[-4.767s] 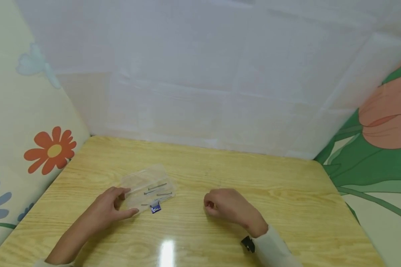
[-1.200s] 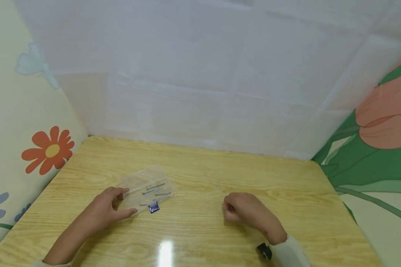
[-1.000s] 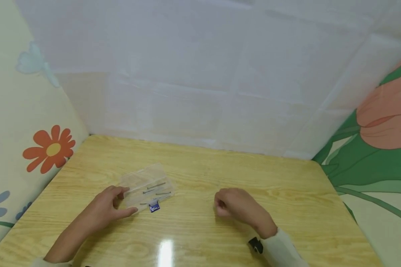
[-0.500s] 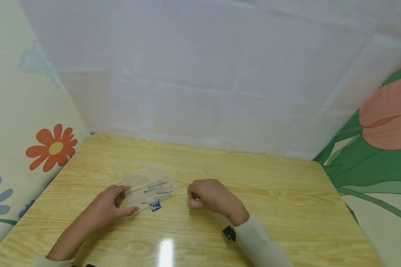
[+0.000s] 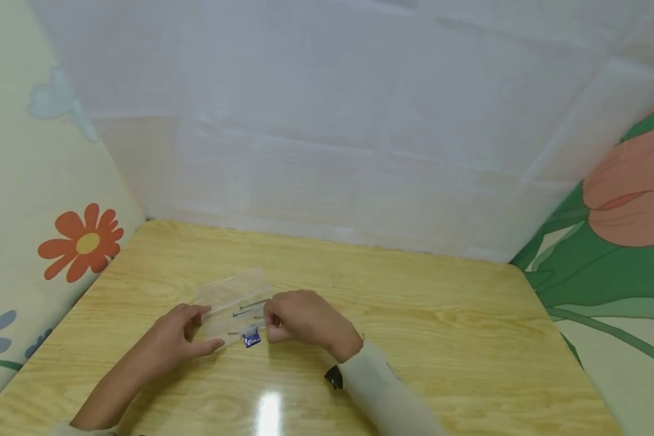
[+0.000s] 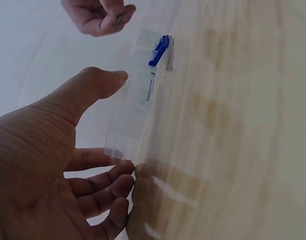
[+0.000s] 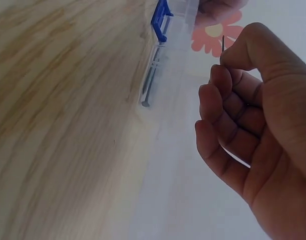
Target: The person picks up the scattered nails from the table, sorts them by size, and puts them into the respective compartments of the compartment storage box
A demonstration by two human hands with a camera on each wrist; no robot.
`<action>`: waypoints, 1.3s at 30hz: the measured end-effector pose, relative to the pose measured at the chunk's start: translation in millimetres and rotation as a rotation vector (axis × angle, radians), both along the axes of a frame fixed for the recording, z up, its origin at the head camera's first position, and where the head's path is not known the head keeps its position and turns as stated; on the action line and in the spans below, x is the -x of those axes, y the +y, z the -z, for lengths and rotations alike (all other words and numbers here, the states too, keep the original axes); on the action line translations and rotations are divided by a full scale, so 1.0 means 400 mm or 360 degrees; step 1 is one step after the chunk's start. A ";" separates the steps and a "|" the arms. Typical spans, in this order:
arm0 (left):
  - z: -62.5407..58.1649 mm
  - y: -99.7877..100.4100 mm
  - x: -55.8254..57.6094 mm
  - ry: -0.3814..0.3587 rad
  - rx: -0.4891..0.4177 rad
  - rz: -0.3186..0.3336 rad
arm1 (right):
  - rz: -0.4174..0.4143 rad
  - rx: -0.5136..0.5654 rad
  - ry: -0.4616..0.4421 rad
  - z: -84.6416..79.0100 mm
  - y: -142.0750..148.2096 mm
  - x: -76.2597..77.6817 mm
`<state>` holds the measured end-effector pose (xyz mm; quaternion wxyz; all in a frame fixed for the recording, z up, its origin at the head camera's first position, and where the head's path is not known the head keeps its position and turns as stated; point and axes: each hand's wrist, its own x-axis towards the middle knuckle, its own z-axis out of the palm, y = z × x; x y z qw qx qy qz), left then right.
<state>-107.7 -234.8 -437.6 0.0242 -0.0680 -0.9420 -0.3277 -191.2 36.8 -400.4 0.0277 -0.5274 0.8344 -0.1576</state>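
Note:
A clear plastic box with a blue latch lies opened out on the table, several metal nails inside. My left hand holds its left end between thumb and fingers. In the left wrist view, the thumb lies along one side and the fingertips meet the end. My right hand is over the box's right end, partly hiding it. Between its thumb and index finger it pinches a thin nail, mostly covered by the fingers; other fingers are loosely curled.
The wood-grain table stretches to the right. A white sheet hangs behind it, with flower-patterned panels at both sides. A black strap piece sits at my right sleeve. A tiny dark speck shows beyond the right wrist.
From farther right, my right hand has moved left to the box, now covering the right ends of some nails. My left hand and the box have stayed in place.

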 end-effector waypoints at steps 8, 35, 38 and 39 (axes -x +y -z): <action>0.001 -0.002 0.000 0.0024 -0.0018 0.0019 | 0.0022 -0.0088 -0.0001 0.002 -0.065 0.010; 0.010 -0.008 0.005 0.0009 0.0008 0.0048 | 0.0060 -0.0015 0.0041 0.030 -0.116 0.007; 0.007 -0.009 0.006 -0.0004 0.0018 0.0038 | 0.0049 0.0002 0.0067 0.024 -0.108 0.007; 0.006 -0.009 0.006 -0.0006 0.0021 0.0038 | 0.0052 0.0002 0.0065 0.021 -0.106 0.007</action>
